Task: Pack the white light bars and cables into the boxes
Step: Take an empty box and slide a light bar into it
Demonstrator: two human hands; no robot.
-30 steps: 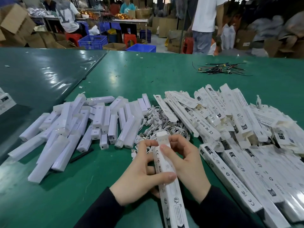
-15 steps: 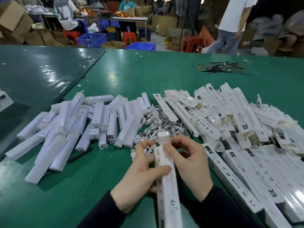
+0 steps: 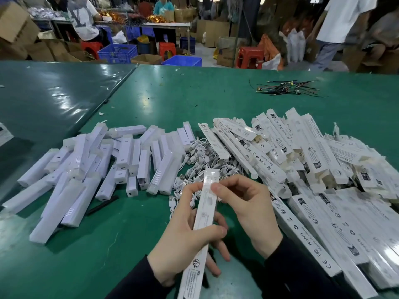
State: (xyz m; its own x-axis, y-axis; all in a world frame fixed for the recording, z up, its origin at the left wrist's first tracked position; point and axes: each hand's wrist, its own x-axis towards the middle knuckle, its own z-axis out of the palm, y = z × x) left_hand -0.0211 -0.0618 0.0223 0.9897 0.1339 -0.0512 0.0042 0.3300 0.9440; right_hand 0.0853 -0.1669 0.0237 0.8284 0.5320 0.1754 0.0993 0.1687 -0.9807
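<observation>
Head view: both hands (image 3: 218,214) clamp one long white box (image 3: 201,225) (neighbouring boxes (image 3: 306,229) read "RoHS", "Made in China")

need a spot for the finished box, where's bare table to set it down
Bare green table lies beyond the piles, before the wire bundle, and at the near left below the light bars. Crowded: cables centre, boxes right.

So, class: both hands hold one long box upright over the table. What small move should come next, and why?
Probably press the top flap shut. The left hand grips the box mid-length while the right hand pinches its top end, which already looks nearly closed; then it could join the boxes stacked at right.
</observation>
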